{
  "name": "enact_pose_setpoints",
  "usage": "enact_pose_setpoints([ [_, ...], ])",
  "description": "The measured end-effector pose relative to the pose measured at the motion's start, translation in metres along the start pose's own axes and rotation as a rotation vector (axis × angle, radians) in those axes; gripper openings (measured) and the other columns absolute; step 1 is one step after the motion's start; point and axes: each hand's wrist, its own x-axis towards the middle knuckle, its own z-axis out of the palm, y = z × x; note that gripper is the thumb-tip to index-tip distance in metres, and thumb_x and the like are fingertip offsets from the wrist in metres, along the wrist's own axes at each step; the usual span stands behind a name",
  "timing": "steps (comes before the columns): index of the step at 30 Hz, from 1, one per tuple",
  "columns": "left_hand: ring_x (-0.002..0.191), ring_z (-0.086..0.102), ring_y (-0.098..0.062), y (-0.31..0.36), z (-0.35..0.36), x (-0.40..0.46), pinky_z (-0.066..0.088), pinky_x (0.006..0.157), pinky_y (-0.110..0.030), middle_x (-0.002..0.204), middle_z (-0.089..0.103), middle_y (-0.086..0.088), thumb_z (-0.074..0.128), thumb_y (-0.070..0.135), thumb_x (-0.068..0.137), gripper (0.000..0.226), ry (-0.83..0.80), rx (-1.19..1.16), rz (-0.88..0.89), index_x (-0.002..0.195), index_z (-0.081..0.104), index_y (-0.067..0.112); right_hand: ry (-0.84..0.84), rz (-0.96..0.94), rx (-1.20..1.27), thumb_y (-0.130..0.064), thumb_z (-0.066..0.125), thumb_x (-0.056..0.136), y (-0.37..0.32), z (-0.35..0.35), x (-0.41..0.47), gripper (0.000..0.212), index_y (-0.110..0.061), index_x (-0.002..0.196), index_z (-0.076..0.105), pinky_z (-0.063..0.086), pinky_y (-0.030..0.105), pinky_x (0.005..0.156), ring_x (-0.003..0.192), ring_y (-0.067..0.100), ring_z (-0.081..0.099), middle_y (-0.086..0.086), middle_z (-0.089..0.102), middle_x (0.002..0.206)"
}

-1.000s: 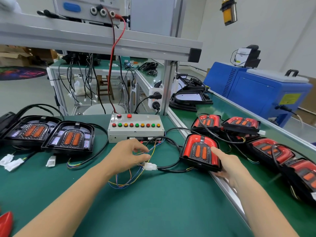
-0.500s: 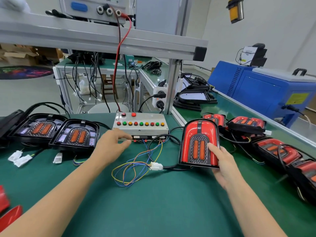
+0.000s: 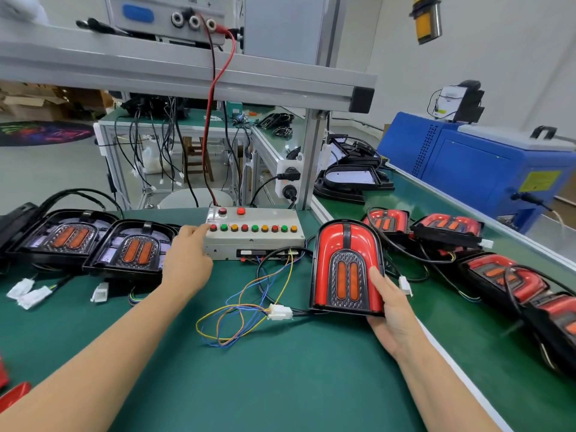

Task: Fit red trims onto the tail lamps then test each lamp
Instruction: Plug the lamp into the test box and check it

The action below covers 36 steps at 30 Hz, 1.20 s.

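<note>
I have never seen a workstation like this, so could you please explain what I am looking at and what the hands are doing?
There is one view, from a camera worn on the person's head, looking down at a green workbench. No robot here: both hands are a person's. The right hand holds a tail lamp with its red trim fitted, tilted up to face the camera. The lamp's cable runs to a white connector joined to coloured wires from the test box. The left hand reaches a finger to the leftmost button in the box's row. On the left lie two lamps without trims; on the right, several trimmed lamps lie on the conveyor belt.
</note>
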Motion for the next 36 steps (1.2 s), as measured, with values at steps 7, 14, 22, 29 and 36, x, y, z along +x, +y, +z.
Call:
enact_pose_setpoints([
  [7, 0.117, 0.044, -0.037, 0.003, 0.004, 0.004, 0.042, 0.095, -0.045, 0.135, 0.038, -0.018, 0.05, -0.006, 0.081, 0.069, -0.029, 0.11, -0.031, 0.145, 0.029, 0.01, 0.002, 0.007, 0.007, -0.057, 0.052, 0.083, 0.003, -0.006, 0.005, 0.055, -0.015, 0.115, 0.067, 0.058, 0.026, 0.064, 0.094, 0.02, 0.072, 0.009, 0.073, 0.108],
  [14, 0.114, 0.044, -0.032, 0.001, 0.009, 0.01, 0.036, 0.094, -0.042, 0.129, 0.04, -0.013, 0.051, 0.001, 0.084, 0.07, -0.004, 0.268, -0.007, 0.146, 0.024, 0.017, 0.015, 0.029, 0.008, -0.063, 0.047, 0.081, 0.005, -0.003, 0.006, 0.053, -0.022, 0.097, 0.077, 0.058, 0.024, 0.061, 0.092, 0.018, 0.073, 0.008, 0.074, 0.107],
  [22, 0.116, 0.044, -0.03, -0.002, 0.012, 0.017, 0.03, 0.099, -0.042, 0.128, 0.041, -0.01, 0.054, 0.005, 0.084, 0.071, 0.005, 0.404, 0.031, 0.147, 0.027, 0.021, 0.014, 0.039, -0.006, -0.064, 0.045, 0.081, 0.004, -0.002, 0.004, 0.057, -0.022, 0.105, 0.074, 0.057, 0.023, 0.063, 0.095, 0.017, 0.072, 0.006, 0.073, 0.11],
  [29, 0.116, 0.045, -0.029, -0.002, 0.011, 0.021, 0.029, 0.099, -0.041, 0.129, 0.041, -0.009, 0.053, 0.009, 0.087, 0.06, 0.005, 0.465, 0.041, 0.143, 0.037, 0.023, 0.005, 0.054, -0.044, -0.065, 0.043, 0.081, 0.003, -0.003, 0.004, 0.063, -0.021, 0.119, 0.066, 0.057, 0.021, 0.064, 0.098, 0.015, 0.071, 0.004, 0.073, 0.112],
  [36, 0.114, 0.047, -0.026, 0.0, 0.007, 0.027, 0.029, 0.095, -0.039, 0.124, 0.046, -0.006, 0.052, 0.013, 0.087, 0.05, 0.032, 0.634, 0.106, 0.135, 0.045, 0.024, 0.005, 0.052, -0.038, -0.062, 0.044, 0.081, 0.001, -0.001, 0.002, 0.06, -0.021, 0.12, 0.065, 0.058, 0.026, 0.065, 0.098, 0.018, 0.071, 0.005, 0.073, 0.111],
])
